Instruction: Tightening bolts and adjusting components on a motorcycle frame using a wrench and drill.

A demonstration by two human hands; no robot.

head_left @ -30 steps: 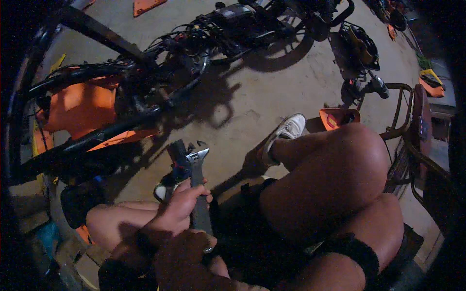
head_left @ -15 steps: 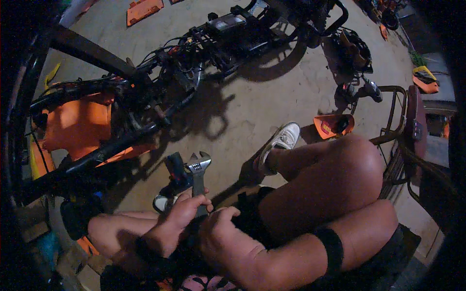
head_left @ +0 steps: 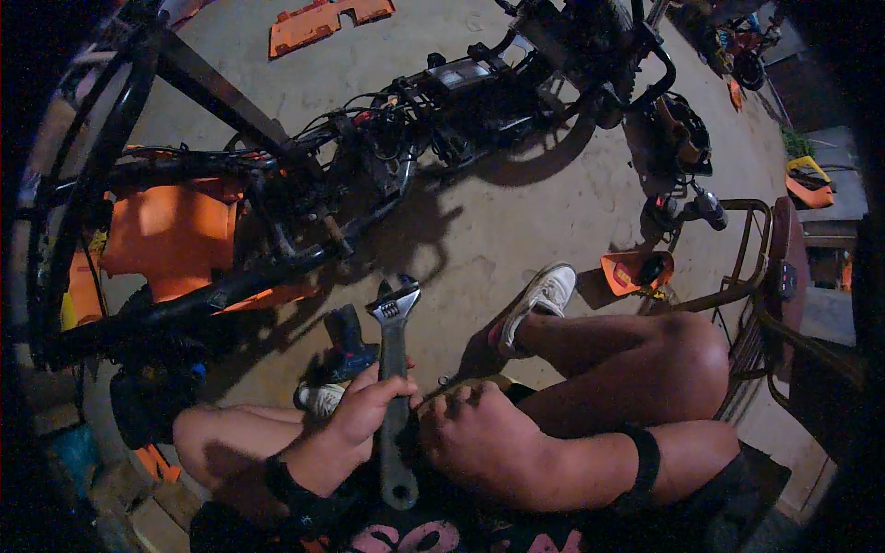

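An adjustable wrench (head_left: 395, 346) stands nearly upright in front of my body, its steel jaws at the top and the holed handle end at the bottom. My left hand (head_left: 358, 415) is closed around the middle of its handle, the thumb lying across it. Just to the right, my right hand (head_left: 479, 433) is held back upward with its fingers curled. Whatever those fingers hold, if anything, is hidden beneath them. Beyond the left hand, a dark cordless drill (head_left: 348, 341) rests on the floor beside my white shoe (head_left: 321, 398).
A stripped black motorbike frame (head_left: 406, 138) with bare wiring stretches across the far side. An orange panel (head_left: 171, 235) hangs at its left. Another orange panel (head_left: 327, 26) lies on the floor (head_left: 498, 221). An orange cup-shaped part (head_left: 636, 274) and a metal rack (head_left: 751, 230) are at right.
The wrench has straightened up and more of its handle shows below my left hand. My right hand has turned back upward. The surroundings have shifted right and mostly downward in view.
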